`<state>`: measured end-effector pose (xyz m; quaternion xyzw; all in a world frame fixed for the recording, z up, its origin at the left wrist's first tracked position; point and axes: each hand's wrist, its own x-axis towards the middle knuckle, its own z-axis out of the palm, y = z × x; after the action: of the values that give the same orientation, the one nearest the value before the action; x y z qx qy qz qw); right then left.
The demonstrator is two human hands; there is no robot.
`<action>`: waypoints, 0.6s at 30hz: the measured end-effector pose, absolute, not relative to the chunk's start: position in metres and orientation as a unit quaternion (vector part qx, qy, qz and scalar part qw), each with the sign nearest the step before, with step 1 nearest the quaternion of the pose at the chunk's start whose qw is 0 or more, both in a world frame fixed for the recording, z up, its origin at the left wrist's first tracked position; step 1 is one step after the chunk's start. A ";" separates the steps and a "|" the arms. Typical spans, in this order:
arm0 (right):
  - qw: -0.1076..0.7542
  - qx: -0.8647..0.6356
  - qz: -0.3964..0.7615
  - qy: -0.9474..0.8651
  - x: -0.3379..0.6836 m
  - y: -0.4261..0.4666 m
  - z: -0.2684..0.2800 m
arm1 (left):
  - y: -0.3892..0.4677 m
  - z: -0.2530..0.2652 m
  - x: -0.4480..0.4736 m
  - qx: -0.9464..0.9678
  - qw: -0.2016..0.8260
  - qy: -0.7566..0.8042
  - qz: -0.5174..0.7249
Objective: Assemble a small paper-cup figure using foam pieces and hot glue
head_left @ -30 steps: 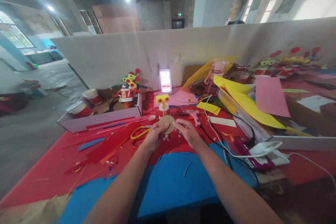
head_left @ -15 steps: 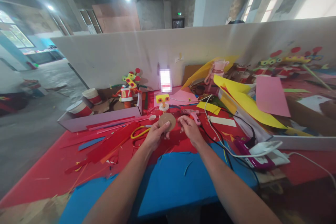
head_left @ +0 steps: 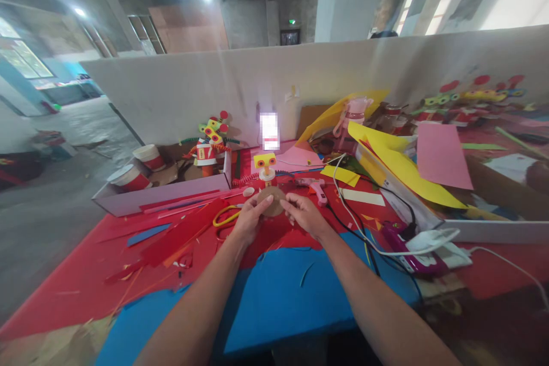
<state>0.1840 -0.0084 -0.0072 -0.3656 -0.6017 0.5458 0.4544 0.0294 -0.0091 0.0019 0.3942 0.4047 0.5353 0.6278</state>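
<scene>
A round brown cardboard disc (head_left: 273, 206) is held up over the red part of the table. Its left side is pinched in my left hand (head_left: 251, 217), the thumb lying across its face. The fingertips of my right hand (head_left: 306, 214) are closed at the disc's right edge. Just behind the disc stands a figure with a yellow head (head_left: 265, 161), ring eyes and coiled arms; the disc hides its lower part. A pink glue gun (head_left: 316, 190) lies beyond my right hand. Yellow-handled scissors (head_left: 225, 218) lie to the left of my left hand.
A tray (head_left: 171, 194) at the left holds paper cups and another cup figure (head_left: 206, 151). Red strips (head_left: 180, 234) and scraps lie in front of it. On the right are cables, a purple power strip (head_left: 418, 257) and a box of coloured paper (head_left: 398, 166). A white partition (head_left: 193, 86) stands behind.
My right hand has moved left, from beside the disc to its right edge. The disc has tilted a little flatter in my left hand.
</scene>
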 end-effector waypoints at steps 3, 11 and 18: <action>0.433 -0.340 0.572 -0.608 0.184 -0.013 -0.004 | -0.010 0.003 0.030 0.377 0.644 0.402 0.532; 0.443 -0.337 0.625 -0.548 0.183 -0.016 -0.001 | -0.014 0.007 0.031 0.403 0.651 0.402 0.502; 0.502 -0.426 0.349 -0.666 0.182 -0.012 -0.007 | -0.013 -0.002 0.036 0.447 0.568 0.455 0.520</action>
<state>0.1823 -0.0118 -0.0070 -0.4263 -0.6664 0.3495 0.5020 0.0361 -0.0128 -0.0024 0.4474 0.4552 0.5196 0.5680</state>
